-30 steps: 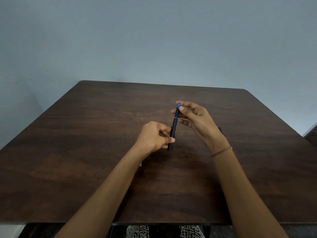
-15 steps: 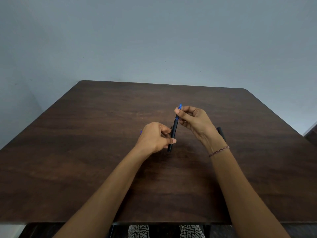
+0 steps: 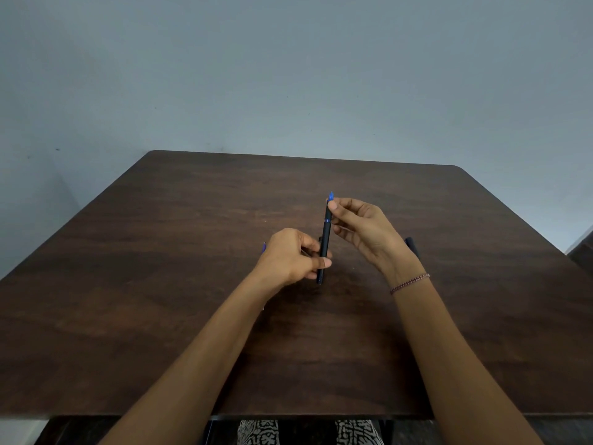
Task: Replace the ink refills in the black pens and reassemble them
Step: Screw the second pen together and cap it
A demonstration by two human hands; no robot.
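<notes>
A black pen (image 3: 325, 242) with a blue tip stands nearly upright above the middle of the dark wooden table (image 3: 160, 284). My left hand (image 3: 290, 256) grips its lower barrel between thumb and fingers. My right hand (image 3: 362, 229) pinches the upper section just below the blue tip. Behind my right wrist lies a dark pen part (image 3: 412, 247), mostly hidden. A small blue tip (image 3: 263, 247) shows at the left edge of my left hand; what it belongs to is hidden.
The table's near edge (image 3: 288, 415) runs just above my lap. A plain grey-blue wall (image 3: 288, 75) stands behind the far edge. A dark surface (image 3: 582, 252) shows at the far right.
My right hand's fingers have shifted on the pen's upper end, from the very tip to a pinch just below it. The pen and my left hand stay almost still.
</notes>
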